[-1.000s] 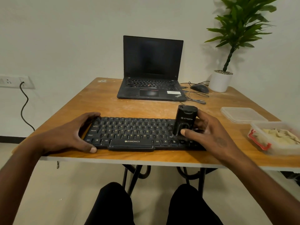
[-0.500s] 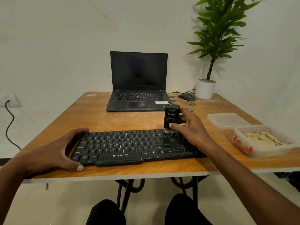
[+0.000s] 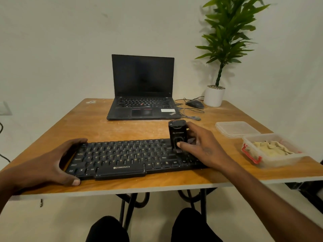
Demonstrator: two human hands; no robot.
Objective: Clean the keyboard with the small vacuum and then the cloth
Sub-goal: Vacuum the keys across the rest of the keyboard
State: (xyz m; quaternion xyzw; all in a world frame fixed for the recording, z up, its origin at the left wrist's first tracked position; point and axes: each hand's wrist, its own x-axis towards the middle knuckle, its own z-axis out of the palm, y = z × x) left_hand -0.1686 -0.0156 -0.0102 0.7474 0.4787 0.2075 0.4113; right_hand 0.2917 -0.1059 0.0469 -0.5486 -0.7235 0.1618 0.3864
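A black keyboard lies along the near edge of the wooden table. My left hand grips its left end, thumb at the front edge and fingers curled over the back edge. My right hand holds a small black vacuum upright, its brush end down on the keys in the right part of the keyboard. My thumb lies across the vacuum's front. A pale yellowish cloth sits crumpled in an open clear plastic box at the right.
An open black laptop stands at the back centre. A mouse with a loose cable and a potted plant are at the back right. A clear lid lies behind the box. My knees show below the table edge.
My right hand carried the vacuum from the keyboard's front rows to its back edge, then a little forward onto the keys. The camera view tilted up. My left hand kept its hold.
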